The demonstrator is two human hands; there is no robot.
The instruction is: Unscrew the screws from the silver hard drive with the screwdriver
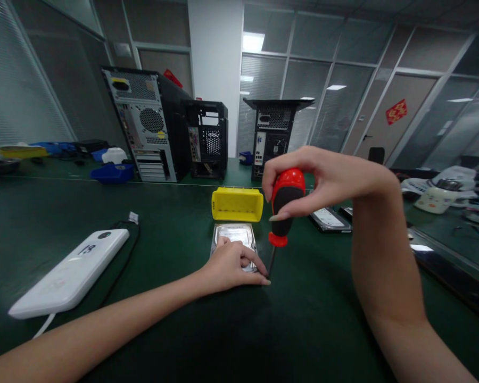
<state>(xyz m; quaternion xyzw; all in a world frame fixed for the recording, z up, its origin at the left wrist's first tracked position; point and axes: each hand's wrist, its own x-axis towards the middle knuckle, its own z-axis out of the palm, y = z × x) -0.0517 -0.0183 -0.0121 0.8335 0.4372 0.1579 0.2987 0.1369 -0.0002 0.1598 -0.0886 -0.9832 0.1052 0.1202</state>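
Hard drive (pixel 234 234) lies flat on the green bench (pixel 175 223), directly in front of the person, just this side of a yellow bin (pixel 237 204). Left hand (pixel 231 265) rests on the drive's near end, fingers spread and pressing down — steadying it, not gripping around it. Right hand (pixel 323 181) is closed around the red-and-black handle of a screwdriver (pixel 281 210), held upright; the shaft runs down to the drive's near right corner, right beside the left fingertips. Whether the tip sits in a screw cannot be told — too small and partly hidden.

Judged progress: work on the drive's screws is under way at this corner. The lid looks to be in place and no loose screws show on the bench or visibly in the bin, so most of the job seems left; the other corners are covered by the hand or too small to read.

Around: a white device (pixel 69 274) with cable to the left, further drives (pixel 329 219) to the right, three PC towers (pixel 147 125) at the back of the bench.
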